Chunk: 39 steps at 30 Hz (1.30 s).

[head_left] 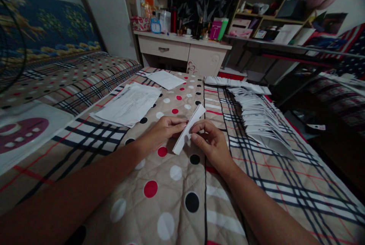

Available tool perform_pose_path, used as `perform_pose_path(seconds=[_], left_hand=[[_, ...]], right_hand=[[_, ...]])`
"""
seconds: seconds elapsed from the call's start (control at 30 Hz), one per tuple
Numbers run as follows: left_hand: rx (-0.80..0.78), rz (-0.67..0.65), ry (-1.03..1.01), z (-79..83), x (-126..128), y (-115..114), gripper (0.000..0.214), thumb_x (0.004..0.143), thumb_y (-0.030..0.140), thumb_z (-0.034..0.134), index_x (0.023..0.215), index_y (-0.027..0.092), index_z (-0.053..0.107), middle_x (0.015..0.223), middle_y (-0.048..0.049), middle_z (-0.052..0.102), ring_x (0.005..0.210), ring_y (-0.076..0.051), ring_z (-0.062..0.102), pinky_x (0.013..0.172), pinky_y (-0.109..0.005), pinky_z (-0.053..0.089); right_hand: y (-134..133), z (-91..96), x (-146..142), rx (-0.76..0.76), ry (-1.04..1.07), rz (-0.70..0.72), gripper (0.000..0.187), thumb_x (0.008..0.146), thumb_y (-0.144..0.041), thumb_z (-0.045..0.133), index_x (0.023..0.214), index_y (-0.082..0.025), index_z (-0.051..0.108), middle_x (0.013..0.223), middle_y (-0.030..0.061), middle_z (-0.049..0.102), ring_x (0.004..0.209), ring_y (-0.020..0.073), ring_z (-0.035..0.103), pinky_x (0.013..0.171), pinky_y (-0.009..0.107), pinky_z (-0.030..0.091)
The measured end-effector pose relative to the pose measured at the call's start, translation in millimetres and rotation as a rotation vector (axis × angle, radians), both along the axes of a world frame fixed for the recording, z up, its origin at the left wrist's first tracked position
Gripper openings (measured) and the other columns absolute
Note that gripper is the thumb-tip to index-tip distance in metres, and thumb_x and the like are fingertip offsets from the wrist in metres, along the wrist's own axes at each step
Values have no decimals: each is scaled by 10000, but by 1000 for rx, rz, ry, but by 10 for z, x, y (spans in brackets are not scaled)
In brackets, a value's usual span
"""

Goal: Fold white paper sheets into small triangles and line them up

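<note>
A narrow strip of folded white paper (188, 130) is held up at a slant above the bed, between my two hands. My left hand (165, 132) pinches it from the left, thumb along its edge. On the other side my right hand (210, 140) has its fingers curled against the strip, thumb and forefinger close together. To the left lies a stack of printed sheets (129, 104), with a smaller pile of white paper (166, 80) behind it. A long row of folded papers (258, 117) leans on the bedspread at the right.
The quilted bedspread (151, 209) has dots and plaid stripes. More folded papers (236, 81) lie at its far right. A white bag with a purple print (25, 131) is at the left. Beyond stands a white cabinet (164, 49), with shelves (265, 18) to its right.
</note>
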<state>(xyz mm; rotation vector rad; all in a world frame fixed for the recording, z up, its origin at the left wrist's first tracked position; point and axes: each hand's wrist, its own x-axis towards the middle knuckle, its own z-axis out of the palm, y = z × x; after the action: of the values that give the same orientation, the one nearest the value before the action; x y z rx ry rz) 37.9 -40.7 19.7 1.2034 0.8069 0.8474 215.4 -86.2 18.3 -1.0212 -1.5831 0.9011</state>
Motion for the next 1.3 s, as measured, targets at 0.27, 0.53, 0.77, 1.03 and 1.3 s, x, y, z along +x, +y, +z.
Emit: perform_pose_path(seconds=[0.27,0.53,0.77,1.03,1.3], left_hand=[[-13,-18,-27,32,6,-20,324,705,379,778,917,135,762,839,-81,732,699,-144,646,670,-261,505],[37,-9,36,-13,-1,10,291,715,318,738,938,130,740,872,-82,737,735,-163,670,687,-272,521],[335,57,180,-102,116,-47,407,637,115,686,1041,129,640,918,-68,716,790,-175,684,739,-280,547],[776,278,637,16,199,-267,535,757,94,576,1261,217,446,837,7,626,633,-114,594,619,-233,482],[1320,212,975,89,63,-261,321,864,91,483,1096,247,640,1376,-69,512,990,-195,627,810,-325,532]], right_hand=[[5,-1,0,-2,-12,-6,90,812,-272,663,812,-199,610,891,36,585,825,171,572,670,274,495],[5,-10,-3,-19,-26,-9,111,811,-293,665,815,-199,607,887,34,582,804,166,572,669,274,494],[-3,-49,-41,-38,-82,-75,193,789,-349,694,789,-198,575,783,9,571,688,142,540,579,247,452],[-50,8,-97,24,-248,-317,154,775,-239,603,679,-215,484,583,-46,492,525,114,463,505,246,354],[-6,-33,-29,112,-267,-402,167,748,-208,589,647,-224,457,546,-61,451,499,108,430,498,246,336]])
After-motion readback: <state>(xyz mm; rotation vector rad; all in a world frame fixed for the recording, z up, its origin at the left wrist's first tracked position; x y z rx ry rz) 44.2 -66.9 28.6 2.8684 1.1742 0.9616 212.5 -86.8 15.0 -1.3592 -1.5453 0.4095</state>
